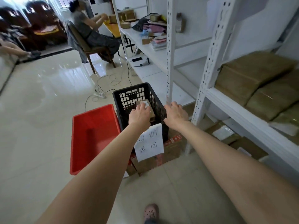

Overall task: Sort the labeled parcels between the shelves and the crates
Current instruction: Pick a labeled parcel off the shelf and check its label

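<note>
Near, a black crate [139,92] with a grid of slots sits right of a plain red crate [90,135]. The white sheet [148,141] on the black one bears dark handwriting. Right, brown parcels [258,81] lie on white shelves [239,113]. The floor [40,94] is glossy beige.

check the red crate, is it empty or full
Empty, as far as the view shows: the red crate has only bare red floor and walls inside, no parcels. Its near right corner is hidden.

Left forearm [97,167] and right forearm [218,147] bare, stretched forward, left hand [140,114] palm down, fingers dipping away, grip unclear, right hand [176,113] palm down, fingers relaxed
</note>
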Motion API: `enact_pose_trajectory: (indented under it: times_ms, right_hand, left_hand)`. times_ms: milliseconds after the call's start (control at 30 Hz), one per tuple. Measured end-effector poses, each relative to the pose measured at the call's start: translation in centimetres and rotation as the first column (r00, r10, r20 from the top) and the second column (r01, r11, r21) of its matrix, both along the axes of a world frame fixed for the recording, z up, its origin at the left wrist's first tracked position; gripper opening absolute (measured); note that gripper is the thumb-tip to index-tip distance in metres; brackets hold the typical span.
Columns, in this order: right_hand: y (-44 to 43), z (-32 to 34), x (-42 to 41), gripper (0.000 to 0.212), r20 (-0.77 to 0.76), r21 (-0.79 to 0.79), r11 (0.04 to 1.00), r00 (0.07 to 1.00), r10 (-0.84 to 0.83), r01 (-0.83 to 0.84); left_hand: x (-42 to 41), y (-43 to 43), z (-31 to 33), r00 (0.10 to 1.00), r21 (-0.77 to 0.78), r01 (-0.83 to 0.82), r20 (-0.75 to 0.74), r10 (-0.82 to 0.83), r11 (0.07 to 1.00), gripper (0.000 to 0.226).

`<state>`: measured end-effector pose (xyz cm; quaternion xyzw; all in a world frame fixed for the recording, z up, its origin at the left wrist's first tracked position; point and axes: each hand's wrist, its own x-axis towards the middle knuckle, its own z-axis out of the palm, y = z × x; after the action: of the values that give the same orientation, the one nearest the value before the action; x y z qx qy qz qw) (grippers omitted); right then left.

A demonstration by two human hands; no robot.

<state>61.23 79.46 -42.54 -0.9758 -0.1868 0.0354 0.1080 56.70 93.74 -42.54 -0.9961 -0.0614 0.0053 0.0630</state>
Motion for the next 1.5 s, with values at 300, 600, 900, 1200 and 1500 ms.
enact_pose_trajectory:
  times_ms: [300,600,900,1200,1500]
  right_hand:
    - [-10.7,2.8,-7.9,0.053,0.014,0.024,0.992,0.992,-0.126,0.125]
    - [-21.2,5.0,-15.3,0.047,0.002,0.009,0.945,0.945,-0.327,0.327]
    - [-30.5,6.9,-27.9,0.049,0.021,0.004,0.841,0.841,-0.54,0.54]
    - [-41.0,13.0,-39.6,0.05,0.166,-0.048,0.715,0.711,-0.683,0.698]
    - [-55.3,18.4,-52.6,0.052,0.33,-0.013,0.648,0.615,-0.716,0.762]
  left_hand:
    - [-6.3,-10.6,3.2,0.993,-0.011,0.118,0.03,-0.117,0.993,0.062]
    - [-10.1,-21.4,6.3,0.933,-0.009,0.358,0.033,-0.358,0.934,0.063]
    - [-19.0,-31.1,7.3,0.811,-0.015,0.584,0.058,-0.583,0.811,0.055]
    - [-27.0,-43.2,12.8,0.68,0.037,0.726,0.112,-0.725,0.687,0.058]
    - [-36.9,-59.1,19.0,0.53,0.062,0.826,0.257,-0.808,0.561,0.064]
